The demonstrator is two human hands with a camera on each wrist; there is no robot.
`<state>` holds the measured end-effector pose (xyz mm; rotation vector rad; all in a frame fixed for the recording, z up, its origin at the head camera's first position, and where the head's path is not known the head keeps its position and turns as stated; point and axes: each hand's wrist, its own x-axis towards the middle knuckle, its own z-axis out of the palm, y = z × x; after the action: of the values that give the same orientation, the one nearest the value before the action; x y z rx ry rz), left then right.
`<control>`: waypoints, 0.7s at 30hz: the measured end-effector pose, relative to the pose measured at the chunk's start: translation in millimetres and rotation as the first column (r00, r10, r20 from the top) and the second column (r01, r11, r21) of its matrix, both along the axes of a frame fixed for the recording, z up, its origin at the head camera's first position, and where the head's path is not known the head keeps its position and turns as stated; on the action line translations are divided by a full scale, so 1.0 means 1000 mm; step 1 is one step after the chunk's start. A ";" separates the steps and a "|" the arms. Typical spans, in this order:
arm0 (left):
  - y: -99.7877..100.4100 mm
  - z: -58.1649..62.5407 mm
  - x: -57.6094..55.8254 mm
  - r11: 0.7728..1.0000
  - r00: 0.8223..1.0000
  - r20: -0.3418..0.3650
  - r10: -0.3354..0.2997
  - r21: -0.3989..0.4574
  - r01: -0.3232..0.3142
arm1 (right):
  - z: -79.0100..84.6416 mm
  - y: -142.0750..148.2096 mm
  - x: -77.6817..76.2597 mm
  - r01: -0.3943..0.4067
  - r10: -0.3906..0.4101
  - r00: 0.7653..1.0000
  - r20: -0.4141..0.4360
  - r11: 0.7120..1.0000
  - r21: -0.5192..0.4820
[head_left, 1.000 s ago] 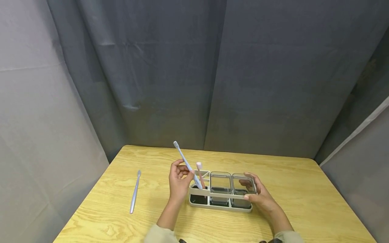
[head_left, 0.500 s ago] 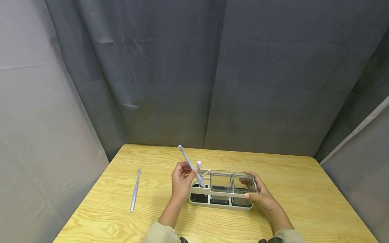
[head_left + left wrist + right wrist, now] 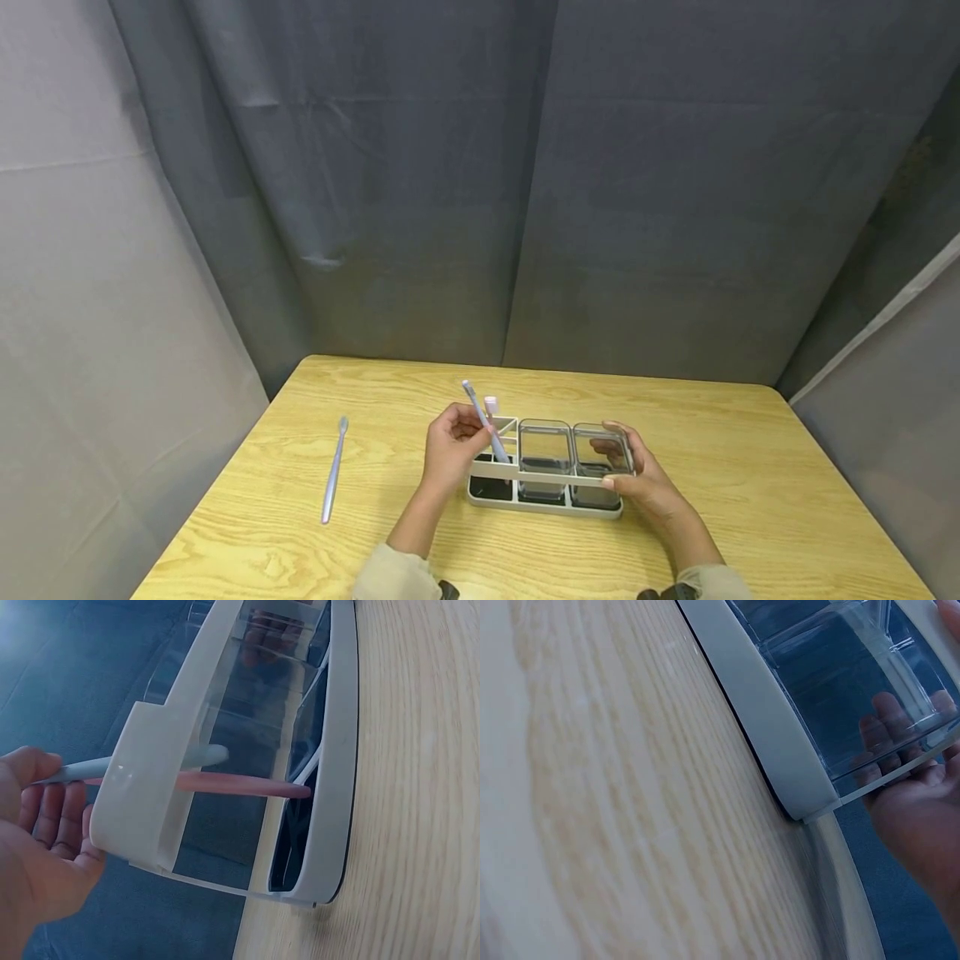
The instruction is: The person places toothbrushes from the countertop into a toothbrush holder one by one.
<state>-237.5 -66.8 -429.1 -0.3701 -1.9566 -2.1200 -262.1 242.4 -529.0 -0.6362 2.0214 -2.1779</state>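
Note:
My left hand pinches a blue toothbrush by its handle, head up and tilted. In the left wrist view its rounded handle end pokes down through the upper frame of the toothbrush holder, still above the base. A pink toothbrush stands in the same left section, its tip at the dark base. My right hand grips the holder's right end, thumb on the front rail and fingers behind the clear cup. Another clear cup sits in the middle section.
A second blue toothbrush lies on the wooden table, left of the holder. Grey curtains hang behind the table's back edge and at both sides.
My left hand has moved slightly right and the blue toothbrush has sunk lower into the holder, becoming more upright. My right hand keeps its grip; the holder stays put.

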 end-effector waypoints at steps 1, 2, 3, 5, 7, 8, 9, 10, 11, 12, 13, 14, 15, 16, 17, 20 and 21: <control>0.000 0.000 0.000 1.000 1.000 0.008 -0.008 -0.008 0.008 | 0.000 0.000 0.000 -0.001 0.001 1.000 0.001 1.000 -0.001; -0.001 0.000 0.000 1.000 1.000 0.014 -0.016 -0.021 0.016 | 0.001 0.000 0.000 -0.003 0.003 1.000 -0.006 1.000 0.001; -0.001 0.001 0.000 0.999 1.000 0.019 -0.022 -0.034 0.022 | 0.000 0.000 0.000 -0.007 0.007 1.000 -0.013 1.000 0.001; -0.002 0.001 0.000 0.997 1.000 0.011 -0.029 -0.073 0.030 | 0.000 0.000 0.000 -0.014 0.014 1.000 -0.024 1.000 -0.001; -0.002 0.002 0.000 0.994 0.999 -0.001 -0.038 -0.106 0.038 | 0.001 0.000 0.000 -0.017 0.017 0.999 -0.035 1.000 0.002; -0.003 0.002 0.000 0.992 0.999 -0.007 -0.041 -0.123 0.040 | 0.001 0.000 0.000 -0.016 0.017 0.999 -0.034 1.000 0.002; -0.003 0.003 0.000 0.990 0.999 -0.014 -0.045 -0.136 0.043 | 0.001 0.000 0.000 -0.016 0.016 0.999 -0.034 1.000 -0.002; -0.003 0.003 0.000 0.988 0.999 -0.020 -0.048 -0.146 0.044 | 0.001 -0.001 0.000 -0.017 0.017 0.999 -0.036 1.000 -0.003; -0.003 0.003 0.000 0.987 0.999 -0.022 -0.050 -0.153 0.046 | 0.001 -0.001 0.000 -0.019 0.019 0.999 -0.038 1.000 -0.004; -0.003 0.004 0.000 0.986 0.998 -0.024 -0.053 -0.158 0.049 | 0.001 0.000 0.000 -0.021 0.021 0.999 -0.039 1.000 -0.006; -0.003 0.004 0.000 0.986 0.998 -0.023 -0.057 -0.160 0.052 | 0.001 0.000 0.000 -0.023 0.022 0.999 -0.042 1.000 -0.008; -0.003 0.004 0.000 0.985 0.998 -0.021 -0.059 -0.162 0.055 | 0.001 0.000 0.000 -0.025 0.024 0.999 -0.043 1.000 -0.011; -0.003 0.004 0.000 0.985 0.998 -0.020 -0.061 -0.163 0.057 | 0.001 0.000 0.000 -0.027 0.026 0.999 -0.045 1.000 -0.015; -0.003 0.004 0.000 0.985 0.998 -0.016 -0.062 -0.165 0.059 | 0.001 0.000 0.000 -0.028 0.027 0.999 -0.046 0.999 -0.017; -0.003 0.004 0.000 0.985 0.998 -0.013 -0.064 -0.163 0.061 | 0.001 0.000 0.000 -0.027 0.026 0.998 -0.050 1.000 -0.015; -0.004 0.003 0.000 0.984 0.998 -0.007 -0.070 -0.165 0.067 | 0.000 0.000 0.000 -0.023 0.022 0.999 -0.046 0.999 -0.024; -0.005 0.003 0.000 0.984 0.997 -0.006 -0.073 -0.164 0.071 | -0.001 -0.001 0.001 -0.021 0.020 0.999 -0.044 0.999 -0.026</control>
<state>-237.4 -71.4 -426.5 -0.4889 -2.1484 -1.9984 -261.4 241.7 -529.7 -0.7113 2.0011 -2.2018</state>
